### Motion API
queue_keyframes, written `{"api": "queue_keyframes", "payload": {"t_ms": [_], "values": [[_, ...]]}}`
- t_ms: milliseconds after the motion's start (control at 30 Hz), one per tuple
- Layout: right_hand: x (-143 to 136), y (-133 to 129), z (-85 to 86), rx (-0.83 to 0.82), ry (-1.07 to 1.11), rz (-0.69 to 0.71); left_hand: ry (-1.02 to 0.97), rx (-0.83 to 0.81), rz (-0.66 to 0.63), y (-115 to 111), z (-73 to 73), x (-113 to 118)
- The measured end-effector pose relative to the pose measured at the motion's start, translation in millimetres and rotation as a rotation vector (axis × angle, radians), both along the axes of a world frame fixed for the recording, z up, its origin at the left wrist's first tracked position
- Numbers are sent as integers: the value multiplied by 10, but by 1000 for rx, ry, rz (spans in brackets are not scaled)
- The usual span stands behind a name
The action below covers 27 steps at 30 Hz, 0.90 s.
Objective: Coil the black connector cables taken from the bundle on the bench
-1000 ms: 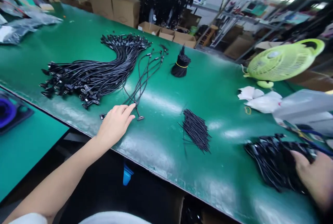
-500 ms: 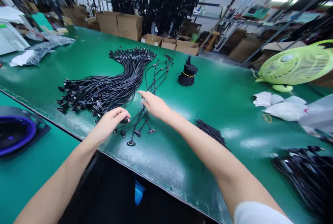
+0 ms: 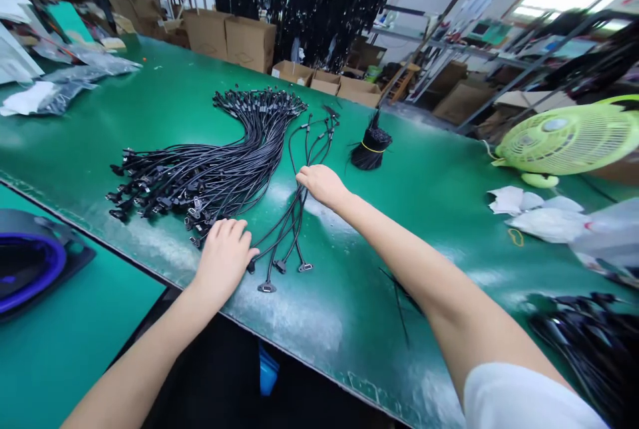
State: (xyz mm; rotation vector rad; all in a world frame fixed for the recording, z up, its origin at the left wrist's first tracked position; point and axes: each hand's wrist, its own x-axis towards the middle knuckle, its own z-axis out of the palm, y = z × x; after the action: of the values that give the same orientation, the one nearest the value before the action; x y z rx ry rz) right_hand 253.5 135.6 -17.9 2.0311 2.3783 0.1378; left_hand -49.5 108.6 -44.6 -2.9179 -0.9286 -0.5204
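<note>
My right hand (image 3: 322,184) is closed round the middle of a small group of black cables (image 3: 289,219). Their flat connectors fan out toward the table's front edge, and their thin ends lie beyond the hand. My left hand (image 3: 227,253) is palm down with its fingers apart, by the near connectors of the big cable pile (image 3: 259,140). Its thumb is close to a connector (image 3: 251,266) of the small group; what lies under the palm is hidden. The big pile spreads out left of the small group.
A bundle of black ties (image 3: 370,143) with a yellow band stands behind my right hand. More loose ties (image 3: 399,302) lie under my right forearm. A green fan (image 3: 574,136), plastic bags (image 3: 544,219) and bagged black cables (image 3: 589,342) are at right. Cartons (image 3: 249,43) line the far edge.
My right hand has shifted right and closed round the small cable group, which lies slightly farther right. My left hand has turned palm down and its fingers have spread.
</note>
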Motion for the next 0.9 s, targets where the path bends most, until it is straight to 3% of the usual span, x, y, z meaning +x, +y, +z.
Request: {"api": "queue_keyframes", "payload": {"t_ms": [100,167,267,333,433,533,600,667,733,800,900], "values": [[-198,-161,130,72,9,-10,29,-104,-66,-24,-28,102],[-438,-317,163,82,43,42,-12,-255,-10,-32,51,105],[-756,-534,166,32,138,248,-257,-632,126,-93,322,-22],[-779,-611,220,63,152,221,-421,-926,93,-185,519,-197],[-479,-706,486,253,123,-88,-510,-1219,-7,-331,668,-535],[-72,-936,878,472,154,-302,-600,-1326,38,-406,612,-840],[134,-1168,1097,592,177,-362,-707,-1414,75,-421,524,-982],[285,-1443,1220,609,182,-328,-829,-1538,78,-429,450,-1065],[370,-1756,1216,620,61,-280,-925,-1636,56,-453,415,-1082],[324,-2108,1087,550,-12,-181,-970,-1672,21,-520,418,-1025],[-124,-2655,752,404,4,-62,-948,-1571,-55,-729,458,-805]]}}
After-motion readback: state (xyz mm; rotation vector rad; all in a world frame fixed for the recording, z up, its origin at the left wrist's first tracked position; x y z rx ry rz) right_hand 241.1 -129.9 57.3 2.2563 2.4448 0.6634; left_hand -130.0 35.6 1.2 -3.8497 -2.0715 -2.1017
